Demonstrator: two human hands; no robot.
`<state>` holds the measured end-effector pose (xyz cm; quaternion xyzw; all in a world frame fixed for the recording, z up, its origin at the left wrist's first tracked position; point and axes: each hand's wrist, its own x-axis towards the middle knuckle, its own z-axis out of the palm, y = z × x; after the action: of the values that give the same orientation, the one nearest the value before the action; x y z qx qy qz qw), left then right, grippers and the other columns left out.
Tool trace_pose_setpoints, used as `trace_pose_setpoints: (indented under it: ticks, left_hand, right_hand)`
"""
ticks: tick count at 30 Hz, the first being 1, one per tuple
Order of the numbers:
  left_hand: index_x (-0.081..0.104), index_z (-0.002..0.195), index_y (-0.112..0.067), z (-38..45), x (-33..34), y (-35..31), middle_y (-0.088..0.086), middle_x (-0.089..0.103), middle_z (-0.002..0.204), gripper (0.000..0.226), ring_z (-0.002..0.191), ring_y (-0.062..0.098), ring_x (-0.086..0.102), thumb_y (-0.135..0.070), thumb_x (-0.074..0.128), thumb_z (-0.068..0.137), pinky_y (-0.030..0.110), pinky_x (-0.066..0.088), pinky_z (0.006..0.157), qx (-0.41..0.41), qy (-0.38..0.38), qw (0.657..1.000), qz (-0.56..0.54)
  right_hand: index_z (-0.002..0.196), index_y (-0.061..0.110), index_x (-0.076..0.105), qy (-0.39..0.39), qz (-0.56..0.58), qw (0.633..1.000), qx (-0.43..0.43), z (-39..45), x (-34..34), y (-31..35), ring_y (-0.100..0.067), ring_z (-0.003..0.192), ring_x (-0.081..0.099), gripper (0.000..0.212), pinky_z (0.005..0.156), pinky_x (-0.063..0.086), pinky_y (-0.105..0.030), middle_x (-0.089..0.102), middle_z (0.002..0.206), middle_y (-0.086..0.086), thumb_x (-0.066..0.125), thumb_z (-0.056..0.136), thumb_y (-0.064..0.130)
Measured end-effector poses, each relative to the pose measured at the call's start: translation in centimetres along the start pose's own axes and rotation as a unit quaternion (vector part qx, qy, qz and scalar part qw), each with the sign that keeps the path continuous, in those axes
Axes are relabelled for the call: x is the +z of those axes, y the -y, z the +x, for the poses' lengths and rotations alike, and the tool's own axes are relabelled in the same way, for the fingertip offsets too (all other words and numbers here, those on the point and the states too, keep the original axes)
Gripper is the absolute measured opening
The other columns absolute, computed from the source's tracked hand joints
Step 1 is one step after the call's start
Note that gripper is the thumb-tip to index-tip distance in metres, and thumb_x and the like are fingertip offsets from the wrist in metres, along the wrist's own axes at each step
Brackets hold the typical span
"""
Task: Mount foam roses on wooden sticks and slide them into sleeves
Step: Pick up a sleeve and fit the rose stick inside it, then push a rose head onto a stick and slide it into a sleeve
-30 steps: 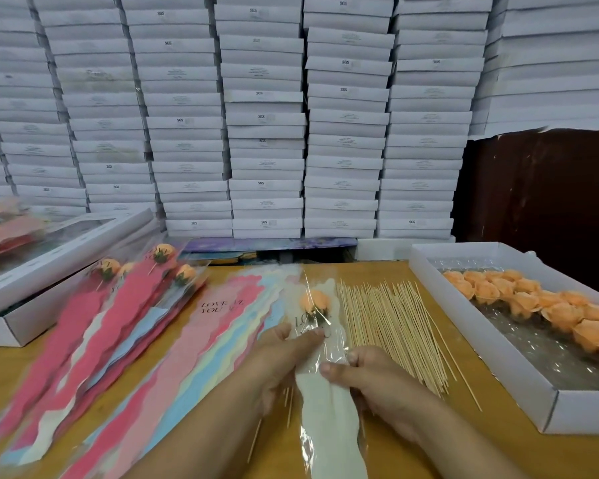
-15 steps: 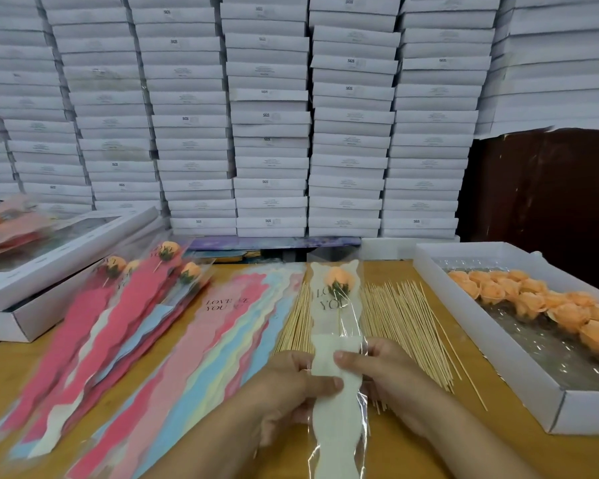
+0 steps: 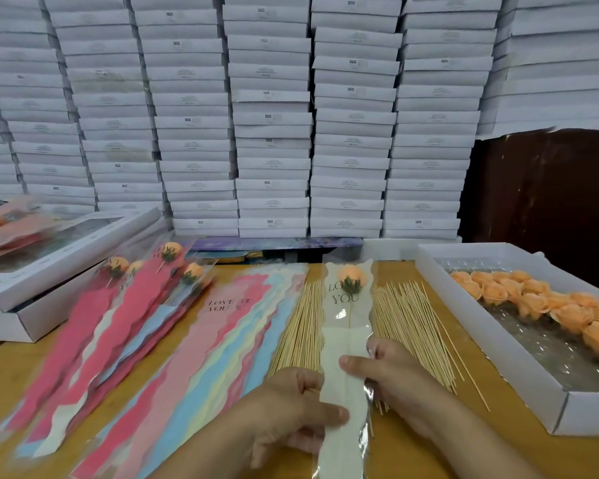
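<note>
A small packing workroom or stockroom for gift flowers is indicated. The back wall is hidden by flat white cardboard boxes (image 3: 270, 133) stacked in tall columns, several printed "SGS". On the tan wooden surface (image 3: 32, 375), materials are laid out in bulk: a loose spread of thin pale wooden sticks (image 3: 408, 323), a fan of pink, blue and cream wavy-edged paper sleeves (image 3: 229, 340), and an open white tray of orange foam roses (image 3: 540, 302). Finished sleeved roses (image 3: 146, 299) are piled at left.
</note>
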<state>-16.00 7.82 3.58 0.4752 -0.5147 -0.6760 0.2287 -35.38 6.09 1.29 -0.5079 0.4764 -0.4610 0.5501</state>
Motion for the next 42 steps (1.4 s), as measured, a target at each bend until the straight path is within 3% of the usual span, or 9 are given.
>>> trace_pose_setpoints:
  ticks: [5,8,14,19,22,28,31,39,42]
  left_hand:
    - [0.074,0.11,-0.007,0.0,-0.3,-0.1,0.008,0.078,0.098,0.03,0.086,0.021,0.076,0.0,0.08,0.081,0.027,0.06,0.066,0.008,0.001,1.0,0.015]
    - [0.072,0.112,-0.008,0.1,-1.9,-0.6,0.006,0.077,0.089,0.027,0.075,0.018,0.073,-0.003,0.075,0.086,0.03,0.058,0.068,0.064,-0.069,0.995,0.029]
    - [0.069,0.108,-0.007,-0.6,-9.4,-3.4,0.007,0.076,0.083,0.017,0.068,0.017,0.071,-0.001,0.064,0.093,0.029,0.055,0.06,0.126,-0.198,0.972,0.028]
    - [0.064,0.104,-0.018,-0.7,-15.9,-3.4,0.002,0.068,0.077,0.022,0.058,0.02,0.062,-0.002,0.069,0.089,0.022,0.049,0.047,0.165,-0.454,0.866,0.127]
    - [0.066,0.115,-0.018,-0.7,-19.6,-1.8,0.007,0.072,0.077,0.033,0.058,0.027,0.067,0.0,0.064,0.087,0.03,0.052,0.052,0.157,-0.519,0.824,0.166]
    - [0.051,0.139,-0.01,-0.9,-23.5,2.7,0.029,0.063,0.118,0.053,0.1,0.045,0.059,-0.001,0.059,0.087,0.051,0.05,0.084,0.08,-0.581,0.715,0.38]
    - [0.064,0.123,-0.015,-0.4,-23.8,4.1,0.021,0.057,0.13,0.032,0.121,0.045,0.048,-0.015,0.047,0.095,0.054,0.043,0.095,0.052,-0.56,0.657,0.502]
    - [0.061,0.116,-0.012,-0.1,-22.9,3.1,0.014,0.057,0.125,0.028,0.118,0.037,0.05,-0.023,0.04,0.102,0.049,0.041,0.103,-0.003,-0.521,0.658,0.544]
    - [0.055,0.133,-0.007,0.4,-20.9,1.9,0.024,0.045,0.146,0.037,0.134,0.043,0.04,-0.022,0.045,0.1,0.053,0.03,0.114,0.015,-0.548,0.657,0.518]
  right_hand:
    - [0.106,0.001,0.068,0.001,0.03,1.0,0.004,0.1,0.1,0.2,-0.03,0.086,0.074,0.026,0.071,0.059,-0.038,0.076,0.097,-0.015,0.073,0.088,0.018]
    - [0.098,0.005,0.072,-0.008,0.054,0.998,0.007,0.0,0.3,0.6,-0.018,0.064,0.065,0.017,0.051,0.051,-0.026,0.073,0.083,-0.009,0.065,0.094,0.019]
    - [0.111,0.007,0.068,-0.023,0.054,0.998,0.008,-0.1,-0.3,0.9,-0.016,0.062,0.064,0.018,0.05,0.049,-0.023,0.074,0.082,-0.008,0.059,0.098,0.014]
    - [0.109,0.006,0.069,-0.026,0.051,0.998,0.009,-0.2,-0.2,1.1,-0.017,0.063,0.064,0.017,0.049,0.048,-0.024,0.073,0.081,-0.009,0.056,0.098,0.006]
    - [0.109,0.006,0.069,-0.028,0.051,0.998,0.01,-0.3,-0.2,1.2,-0.017,0.063,0.064,0.018,0.049,0.048,-0.024,0.073,0.08,-0.009,0.055,0.098,0.004]
    - [0.109,0.007,0.069,-0.028,0.048,0.998,0.012,-0.2,-0.3,1.1,-0.017,0.063,0.064,0.019,0.05,0.049,-0.024,0.074,0.083,-0.01,0.055,0.098,0.004]
    - [0.109,0.007,0.069,-0.024,0.044,0.999,0.012,-0.2,-0.3,1.1,-0.016,0.064,0.064,0.019,0.051,0.049,-0.024,0.074,0.083,-0.01,0.055,0.098,0.004]
    - [0.107,0.007,0.07,-0.027,0.048,0.998,0.005,-0.3,-0.3,1.2,-0.016,0.063,0.065,0.018,0.049,0.049,-0.023,0.073,0.082,-0.009,0.055,0.097,0.003]
    - [0.107,0.006,0.07,-0.025,0.05,0.998,0.006,-0.3,-0.4,1.2,-0.016,0.063,0.065,0.018,0.05,0.049,-0.023,0.074,0.083,-0.01,0.055,0.097,0.003]
